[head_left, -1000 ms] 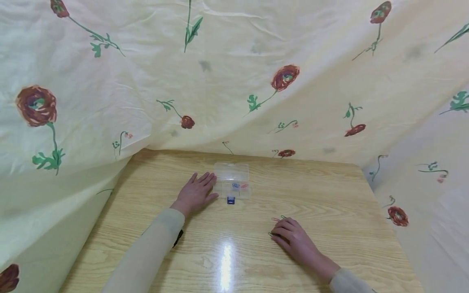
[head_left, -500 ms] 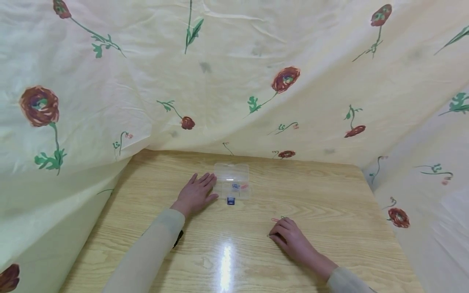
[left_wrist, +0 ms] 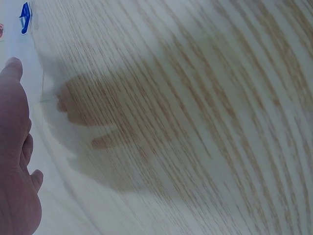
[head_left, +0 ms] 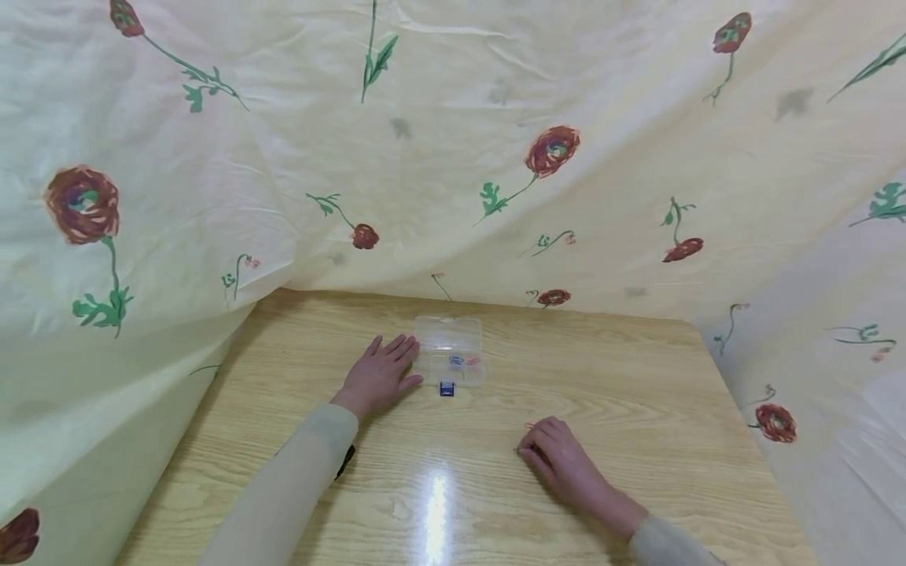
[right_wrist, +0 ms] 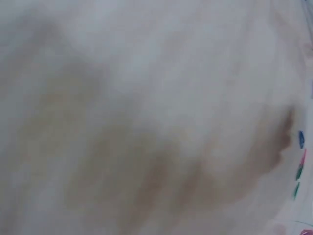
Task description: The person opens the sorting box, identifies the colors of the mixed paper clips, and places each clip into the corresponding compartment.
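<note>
In the head view, my left hand point(head_left: 378, 376) lies flat with fingers spread, its fingertips and thumb at the left side of a clear plastic box point(head_left: 474, 376). The box's lid stands open behind it and its blue latch point(head_left: 447, 389) faces me. A blue paper clip point(head_left: 456, 361) and a pink paper clip point(head_left: 473, 362) lie inside. My right hand point(head_left: 562, 464) is low over the table, thumb and forefinger pinching a thin green paper clip point(head_left: 517, 450), mostly hidden. Behind those fingers a red paper clip point(head_left: 528, 425) peeks out. In the right wrist view, green paper clips point(right_wrist: 296, 190) show at the edge.
The wooden table point(head_left: 340, 314) carries a bright light reflection in front. Flower-printed cloth point(head_left: 439, 157) hangs around its back and sides. A black item point(head_left: 345, 461) shows beside the left sleeve.
My right hand has shifted slightly left, its thumb and forefinger closing over the green paper clip. The other green clip behind is now covered. My left hand stays in place.
</note>
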The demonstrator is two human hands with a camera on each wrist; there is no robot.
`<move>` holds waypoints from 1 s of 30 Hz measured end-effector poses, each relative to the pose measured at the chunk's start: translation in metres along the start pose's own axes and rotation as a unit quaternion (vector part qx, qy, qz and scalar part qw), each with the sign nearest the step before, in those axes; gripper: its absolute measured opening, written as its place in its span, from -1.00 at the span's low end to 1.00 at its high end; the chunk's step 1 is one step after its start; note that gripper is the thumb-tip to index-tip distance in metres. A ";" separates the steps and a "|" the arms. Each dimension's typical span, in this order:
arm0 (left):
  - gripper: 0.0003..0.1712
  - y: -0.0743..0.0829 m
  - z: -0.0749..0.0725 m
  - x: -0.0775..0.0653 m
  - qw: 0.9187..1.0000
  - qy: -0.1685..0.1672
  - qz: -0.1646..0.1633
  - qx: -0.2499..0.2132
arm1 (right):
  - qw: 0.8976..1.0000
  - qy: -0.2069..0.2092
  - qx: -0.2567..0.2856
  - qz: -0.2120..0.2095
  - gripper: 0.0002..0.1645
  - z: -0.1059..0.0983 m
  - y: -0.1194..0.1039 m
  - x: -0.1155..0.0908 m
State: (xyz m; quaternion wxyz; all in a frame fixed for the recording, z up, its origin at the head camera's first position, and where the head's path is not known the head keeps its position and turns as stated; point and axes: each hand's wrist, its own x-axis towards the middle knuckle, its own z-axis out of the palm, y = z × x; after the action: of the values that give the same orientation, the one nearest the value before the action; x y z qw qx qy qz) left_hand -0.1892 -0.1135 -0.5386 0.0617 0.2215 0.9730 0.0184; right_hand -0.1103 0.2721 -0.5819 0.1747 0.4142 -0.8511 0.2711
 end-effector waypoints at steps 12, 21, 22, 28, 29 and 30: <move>-0.12 -0.004 0.000 -0.009 1.000 -0.001 0.010 -0.006 | 0.998 0.026 0.038 0.051 -0.93 0.016 -0.003 0.074; -0.10 -0.007 0.005 -0.011 1.000 -0.007 0.017 0.014 | 0.996 0.061 0.037 0.049 -0.83 0.037 -0.004 0.121; -0.11 -0.007 0.005 -0.012 1.000 -0.004 0.019 0.014 | 0.996 0.063 0.035 0.049 -0.83 0.039 -0.003 0.124; -0.11 -0.008 0.005 -0.012 1.000 0.002 0.022 0.018 | 0.994 0.052 0.065 0.068 -0.88 0.050 0.000 0.146; -0.11 -0.008 0.005 -0.012 1.000 0.001 0.022 0.019 | 0.993 0.045 0.073 0.075 -0.89 0.051 0.000 0.150; -0.11 -0.008 0.005 -0.012 1.000 0.003 0.023 0.016 | 0.993 0.039 0.078 0.081 -0.91 0.053 0.001 0.154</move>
State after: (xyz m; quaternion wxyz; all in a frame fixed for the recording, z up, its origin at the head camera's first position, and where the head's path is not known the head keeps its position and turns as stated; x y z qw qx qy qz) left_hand -0.1812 -0.1261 -0.5425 0.0550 0.2445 0.9681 0.0045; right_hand -0.2068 0.1467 -0.5439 0.1529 0.3455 -0.8506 0.3658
